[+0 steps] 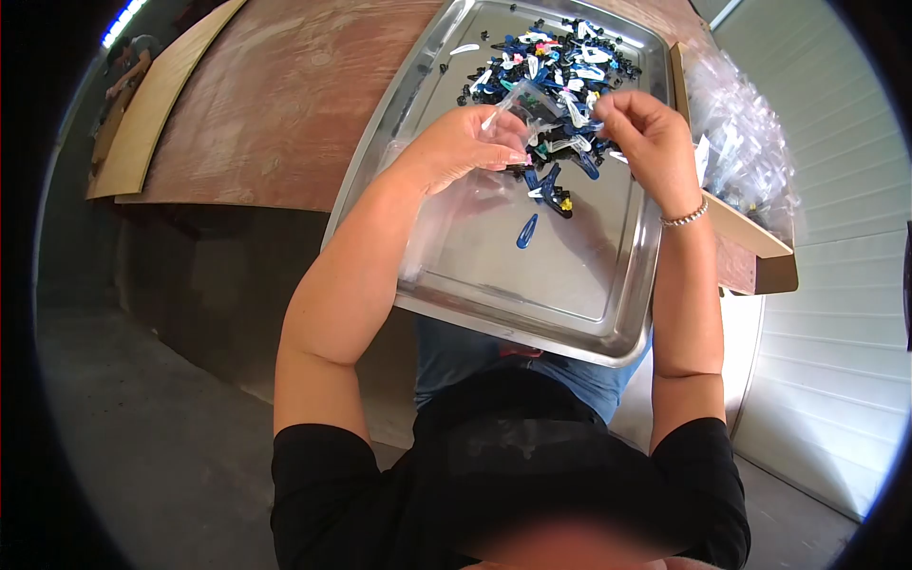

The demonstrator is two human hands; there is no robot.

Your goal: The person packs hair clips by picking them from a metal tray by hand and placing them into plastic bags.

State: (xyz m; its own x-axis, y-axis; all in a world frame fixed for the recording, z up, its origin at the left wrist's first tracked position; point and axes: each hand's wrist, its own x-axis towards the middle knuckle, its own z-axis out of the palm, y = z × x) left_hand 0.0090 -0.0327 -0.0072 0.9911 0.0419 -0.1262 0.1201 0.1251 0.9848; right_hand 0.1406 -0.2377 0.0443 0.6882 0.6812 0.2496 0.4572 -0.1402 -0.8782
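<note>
Workshop floor and walls: grey floor, pale ridged wall panel (pixel 826 285) over on the right, and another person (pixel 142 59) way off in the top left corner.
Wooden table: reddish-brown sheet top (pixel 275 95), kinda scuffed, running off behind the tray.
Metal tray: big shiny tray (pixel 560 285) with a raised rim, its near edge right above the blue jeans (pixel 445 356) of whoever's wearing the camera.
Hair clip pile: messy heap of clips (pixel 579 71) at the far half of the tray, mostly black, navy and white with bits of yellow, pink and green mixed in.
Strays: one blue snap clip (pixel 526 232) lies by itself on bare metal closer to the body, and a white clip (pixel 465 48) sits apart on the far left side.
Left hand: the left hand (pixel 465 152) has a clear plastic bag (pixel 525 101) between thumb and fingers, held over the near edge of the heap.
Right hand: the right hand (pixel 648 142) is at the heap's right side, thumb and index tips close together; can't tell if they've got a clip.
Cardboard box: open box (pixel 746 228) right beside the tray, stuffed with shiny clear packets (pixel 741 128).
</note>
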